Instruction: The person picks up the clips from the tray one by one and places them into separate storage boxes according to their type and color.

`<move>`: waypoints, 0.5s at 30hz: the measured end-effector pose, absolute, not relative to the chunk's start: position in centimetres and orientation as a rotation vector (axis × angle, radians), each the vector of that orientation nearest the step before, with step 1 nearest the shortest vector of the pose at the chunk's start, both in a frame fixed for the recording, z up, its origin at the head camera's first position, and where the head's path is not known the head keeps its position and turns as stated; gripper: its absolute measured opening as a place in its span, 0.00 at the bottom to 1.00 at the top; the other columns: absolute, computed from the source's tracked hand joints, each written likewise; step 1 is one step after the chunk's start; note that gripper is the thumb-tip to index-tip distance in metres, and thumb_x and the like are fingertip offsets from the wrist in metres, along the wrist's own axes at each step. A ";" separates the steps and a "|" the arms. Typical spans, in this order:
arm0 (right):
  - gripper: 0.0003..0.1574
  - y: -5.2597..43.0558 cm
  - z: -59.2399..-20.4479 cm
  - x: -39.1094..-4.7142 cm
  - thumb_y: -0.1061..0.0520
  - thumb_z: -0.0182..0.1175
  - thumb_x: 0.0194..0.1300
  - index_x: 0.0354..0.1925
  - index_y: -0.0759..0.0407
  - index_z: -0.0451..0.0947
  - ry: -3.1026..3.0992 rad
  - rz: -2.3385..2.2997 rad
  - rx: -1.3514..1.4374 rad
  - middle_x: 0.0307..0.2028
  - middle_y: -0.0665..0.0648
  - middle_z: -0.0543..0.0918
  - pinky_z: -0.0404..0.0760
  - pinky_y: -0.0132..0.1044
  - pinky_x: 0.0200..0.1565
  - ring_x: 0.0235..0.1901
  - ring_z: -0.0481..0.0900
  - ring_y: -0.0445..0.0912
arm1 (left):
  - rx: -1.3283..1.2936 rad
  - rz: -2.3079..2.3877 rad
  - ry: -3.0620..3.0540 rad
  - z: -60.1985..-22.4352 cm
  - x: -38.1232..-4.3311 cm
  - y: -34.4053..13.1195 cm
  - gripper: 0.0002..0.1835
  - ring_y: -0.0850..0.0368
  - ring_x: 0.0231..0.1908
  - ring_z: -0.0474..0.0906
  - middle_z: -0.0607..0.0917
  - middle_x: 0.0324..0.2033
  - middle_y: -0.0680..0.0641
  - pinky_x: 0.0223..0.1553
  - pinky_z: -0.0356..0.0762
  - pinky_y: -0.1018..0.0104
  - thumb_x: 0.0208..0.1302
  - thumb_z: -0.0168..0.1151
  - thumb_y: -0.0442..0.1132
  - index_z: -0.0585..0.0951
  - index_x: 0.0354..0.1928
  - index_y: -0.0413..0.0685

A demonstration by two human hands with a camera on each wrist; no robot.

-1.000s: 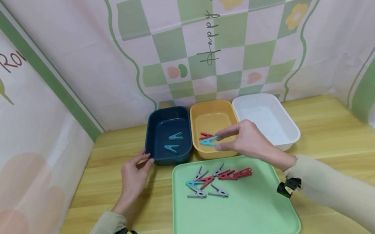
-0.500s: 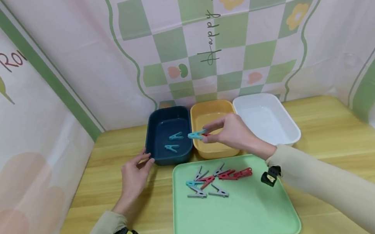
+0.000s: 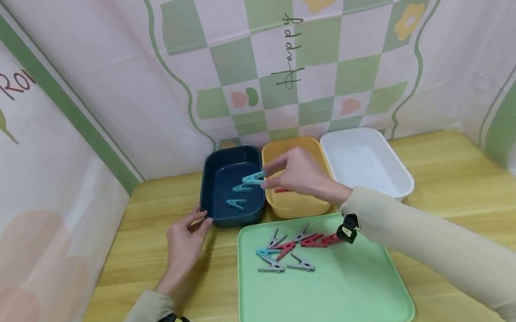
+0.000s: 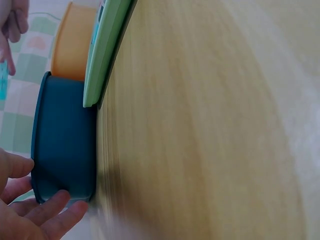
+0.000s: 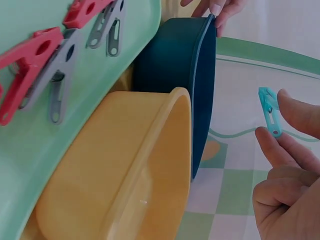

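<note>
My right hand (image 3: 299, 172) pinches a light blue clothespin (image 3: 253, 178) between thumb and fingertips. It is held up over the right part of a dark blue bin (image 3: 226, 174), where two more light blue clothespins (image 3: 236, 204) lie. Below the same hand is a yellow bin (image 3: 300, 208), with a red clothespin (image 3: 282, 190) partly hidden in it. My left hand (image 3: 187, 242) rests its thumb and fingertips against the dark blue bin's near left corner. In the left wrist view its fingers (image 4: 52, 210) are spread along the outer wall.
A white bin (image 3: 365, 164) stands right of the yellow one. In front of the bins lies a green tray (image 3: 323, 300) bearing several grey, red and light blue clothespins (image 3: 301, 263). A patterned cloth (image 3: 341, 54) hangs behind the wooden table (image 3: 456, 201).
My right hand has carried the light blue clothespin leftward and away from me, from over the yellow bin to over the dark blue one. The left hand has stayed at the corner.
</note>
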State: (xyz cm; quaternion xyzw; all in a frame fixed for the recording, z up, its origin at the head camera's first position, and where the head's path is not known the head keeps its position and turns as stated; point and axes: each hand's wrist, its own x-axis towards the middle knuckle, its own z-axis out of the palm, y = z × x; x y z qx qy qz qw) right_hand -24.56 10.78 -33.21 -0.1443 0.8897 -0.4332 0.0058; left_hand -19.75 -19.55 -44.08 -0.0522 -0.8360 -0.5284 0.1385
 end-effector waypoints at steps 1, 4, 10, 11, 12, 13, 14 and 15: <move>0.22 10.6 -33.2 -24.7 0.47 0.81 0.59 0.50 0.52 0.92 2.786 -1.349 -0.443 0.46 0.51 0.91 0.88 0.44 0.42 0.50 0.86 0.49 | -0.151 -1.528 -2.416 -44.1 -19.7 -19.5 0.14 0.43 0.53 0.87 0.79 0.67 0.38 0.46 0.87 0.68 0.70 0.70 0.28 0.85 0.55 0.30; 0.21 10.1 -33.3 -25.2 0.48 0.81 0.59 0.49 0.52 0.92 2.784 -1.342 -0.433 0.46 0.50 0.91 0.88 0.43 0.41 0.48 0.86 0.48 | -0.154 -1.517 -2.418 -44.1 -19.8 -19.5 0.14 0.43 0.53 0.87 0.79 0.67 0.38 0.47 0.87 0.67 0.70 0.70 0.28 0.85 0.55 0.30; 0.20 9.2 -33.9 -26.1 0.51 0.81 0.60 0.49 0.56 0.91 2.743 -1.373 -0.418 0.47 0.53 0.91 0.90 0.40 0.38 0.46 0.87 0.48 | -0.153 -1.503 -2.425 -44.0 -19.8 -19.5 0.14 0.42 0.54 0.87 0.79 0.67 0.38 0.48 0.87 0.66 0.70 0.70 0.28 0.85 0.55 0.30; 0.20 9.1 -34.0 -26.3 0.51 0.81 0.60 0.49 0.56 0.91 2.734 -1.381 -0.409 0.48 0.53 0.91 0.90 0.40 0.37 0.46 0.86 0.48 | -0.151 -1.503 -2.425 -44.0 -19.8 -19.5 0.14 0.42 0.54 0.86 0.79 0.67 0.38 0.48 0.87 0.66 0.70 0.69 0.28 0.85 0.55 0.30; 0.20 8.9 -34.1 -26.4 0.52 0.81 0.60 0.49 0.56 0.91 2.729 -1.387 -0.397 0.48 0.53 0.90 0.90 0.40 0.35 0.45 0.86 0.48 | -0.151 -1.504 -2.425 -44.0 -19.8 -19.5 0.14 0.42 0.54 0.86 0.79 0.67 0.38 0.49 0.87 0.65 0.70 0.69 0.28 0.85 0.55 0.30; 0.20 8.8 -34.2 -26.5 0.52 0.81 0.60 0.49 0.56 0.91 2.724 -1.389 -0.388 0.48 0.53 0.90 0.91 0.40 0.34 0.45 0.86 0.48 | -0.150 -1.504 -2.426 -44.0 -19.8 -19.4 0.14 0.42 0.54 0.86 0.79 0.67 0.38 0.49 0.87 0.65 0.70 0.69 0.28 0.85 0.55 0.30; 0.20 8.7 -34.3 -26.7 0.52 0.81 0.60 0.49 0.56 0.91 2.721 -1.388 -0.381 0.49 0.53 0.90 0.91 0.41 0.33 0.45 0.86 0.48 | -0.150 -1.503 -2.426 -43.9 -19.8 -19.4 0.14 0.42 0.55 0.86 0.79 0.67 0.38 0.49 0.87 0.65 0.70 0.69 0.28 0.85 0.55 0.30; 0.20 8.6 -34.4 -26.8 0.52 0.80 0.60 0.50 0.55 0.91 2.724 -1.384 -0.378 0.49 0.53 0.90 0.91 0.40 0.33 0.45 0.86 0.48 | -0.150 -1.502 -2.426 -43.9 -19.7 -19.5 0.14 0.42 0.55 0.86 0.79 0.67 0.38 0.49 0.87 0.65 0.70 0.69 0.28 0.85 0.55 0.30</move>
